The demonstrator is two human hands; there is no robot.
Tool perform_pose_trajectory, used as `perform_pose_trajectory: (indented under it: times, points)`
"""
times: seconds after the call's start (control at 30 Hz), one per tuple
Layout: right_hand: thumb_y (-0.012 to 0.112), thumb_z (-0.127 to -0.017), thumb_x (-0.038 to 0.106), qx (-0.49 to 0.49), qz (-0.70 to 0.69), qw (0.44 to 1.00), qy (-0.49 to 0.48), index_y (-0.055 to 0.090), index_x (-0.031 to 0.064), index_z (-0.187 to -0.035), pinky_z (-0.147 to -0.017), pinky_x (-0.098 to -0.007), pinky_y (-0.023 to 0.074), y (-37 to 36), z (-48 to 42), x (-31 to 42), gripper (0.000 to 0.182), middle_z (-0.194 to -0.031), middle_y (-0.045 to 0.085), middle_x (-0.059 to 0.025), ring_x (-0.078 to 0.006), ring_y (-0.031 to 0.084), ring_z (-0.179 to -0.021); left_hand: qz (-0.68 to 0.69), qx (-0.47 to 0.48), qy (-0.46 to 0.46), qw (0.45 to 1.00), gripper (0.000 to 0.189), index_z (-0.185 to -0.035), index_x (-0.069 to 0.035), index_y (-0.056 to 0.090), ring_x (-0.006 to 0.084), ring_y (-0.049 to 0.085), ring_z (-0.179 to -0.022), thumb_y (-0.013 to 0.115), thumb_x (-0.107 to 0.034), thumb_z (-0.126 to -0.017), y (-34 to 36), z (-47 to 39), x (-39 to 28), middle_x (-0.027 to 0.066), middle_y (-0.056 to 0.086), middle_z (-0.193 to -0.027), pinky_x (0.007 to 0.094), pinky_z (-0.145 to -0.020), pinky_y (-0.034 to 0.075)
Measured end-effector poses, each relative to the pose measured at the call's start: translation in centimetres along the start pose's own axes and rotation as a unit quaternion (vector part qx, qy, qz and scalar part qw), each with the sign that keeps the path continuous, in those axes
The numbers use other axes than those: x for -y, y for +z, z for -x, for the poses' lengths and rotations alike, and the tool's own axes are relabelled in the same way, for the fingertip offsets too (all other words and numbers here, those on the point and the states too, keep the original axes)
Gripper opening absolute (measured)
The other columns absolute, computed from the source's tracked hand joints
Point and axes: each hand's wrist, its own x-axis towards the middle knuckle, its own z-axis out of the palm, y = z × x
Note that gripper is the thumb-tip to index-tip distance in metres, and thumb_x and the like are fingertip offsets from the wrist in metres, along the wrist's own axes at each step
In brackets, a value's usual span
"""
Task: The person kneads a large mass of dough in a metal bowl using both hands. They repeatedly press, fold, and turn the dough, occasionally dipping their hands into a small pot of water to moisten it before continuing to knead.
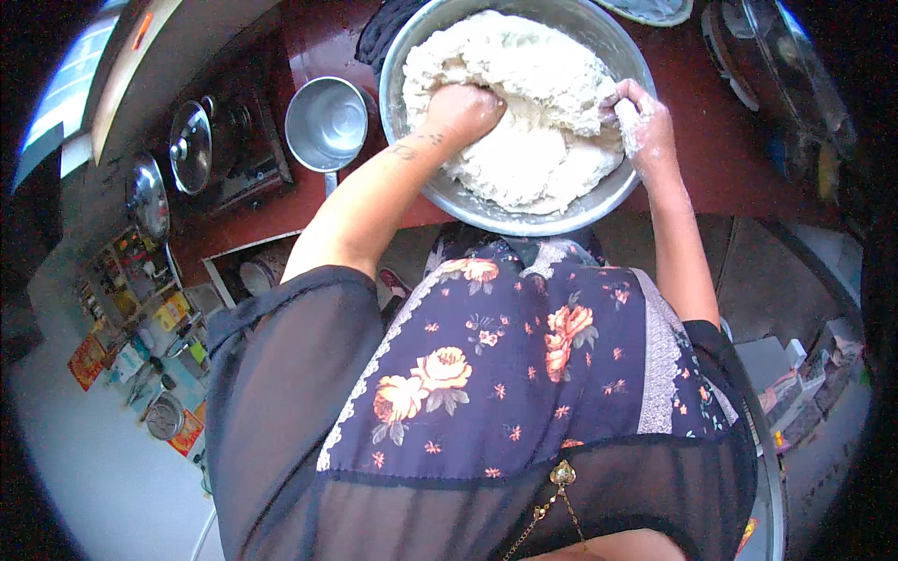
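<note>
A large mass of white dough with a rough, lumpy surface fills much of a wide metal bowl. My left hand is curled into a fist and pressed into the middle of the dough, its knuckles sunk against a fold. At the bowl's right side, my right hand has its fingers curled on the dough's edge, close to the rim. White flour or dough coats the fingers and thumb of that hand. Whether it also touches the rim is hard to tell.
The bowl stands on a dark red counter. Left of it is a metal pot with a handle. Farther left lie a glass lid and a stove. A dark cloth sits behind the bowl; a dish is at the top.
</note>
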Motion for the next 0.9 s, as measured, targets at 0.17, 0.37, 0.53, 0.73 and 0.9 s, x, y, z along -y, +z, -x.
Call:
perform_pose_trajectory:
  times: [0.17,0.37,0.53,0.73,0.9]
  points:
    - [0.047,-0.089,0.005,0.034,0.049,0.998,-0.022,0.063,0.0033,-0.086,-0.072,-0.0252,0.046,-0.7,0.1,2.9,0.016,-0.079,0.063,-0.0003,-0.0091,0.057,-0.075,0.048,0.115,-0.052,0.991,0.036,-0.085,-0.006,0.073,0.0345,0.07,-0.077,0.05,-0.033,-0.091,-1.3,0.1,0.1,0.0162,0.071,-0.08,0.0473,-0.071,0.056]
    - [0.049,-0.087,0.009,0.034,-0.026,0.999,0.024,0.065,0.0054,-0.086,-0.074,-0.0275,0.0498,-1.1,0.2,0.7,0.016,-0.081,0.069,-0.0044,-0.0125,0.063,-0.076,0.119,0.168,-0.085,0.975,0.036,-0.085,-0.005,0.071,0.0359,0.069,-0.079,0.058,-0.038,-0.087,-6.5,4.6,-1.6,0.0206,0.069,-0.08,0.0472,-0.074,0.055]
    - [0.049,-0.086,0.008,0.039,0.028,0.998,0.028,0.066,0.0052,-0.086,-0.075,-0.0297,0.0498,0.6,0.4,1.3,0.017,-0.082,0.069,-0.0062,-0.0152,0.065,-0.078,0.126,0.063,-0.135,0.981,0.034,-0.086,0.0,0.069,0.0372,0.067,-0.088,0.054,-0.031,-0.089,-0.1,4.7,-3.0,0.0221,0.069,-0.089,0.0491,-0.078,0.05]
    - [0.047,-0.086,0.003,0.088,0.138,0.986,0.021,0.063,0.0037,-0.084,-0.069,-0.0268,0.047,1.6,-1.2,0.5,0.016,-0.075,0.063,-0.0024,-0.0114,0.058,-0.071,0.15,0.048,-0.147,0.976,0.036,-0.089,-0.004,0.071,0.0367,0.068,-0.086,0.053,-0.035,-0.091,-0.9,3.9,-3.1,0.0192,0.07,-0.087,0.0468,-0.081,0.052]
    - [0.05,-0.086,0.009,0.107,0.15,0.982,0.033,0.063,0.0047,-0.086,-0.069,-0.0302,0.0471,0.6,-2.5,0.8,0.014,-0.074,0.064,-0.0063,-0.0165,0.06,-0.072,0.048,0.072,-0.211,0.974,0.049,-0.109,0.0,0.06,0.0335,0.068,-0.09,0.062,-0.044,-0.088,-11.3,3.2,-1.0,0.0237,0.067,-0.097,0.0436,-0.07,0.056]
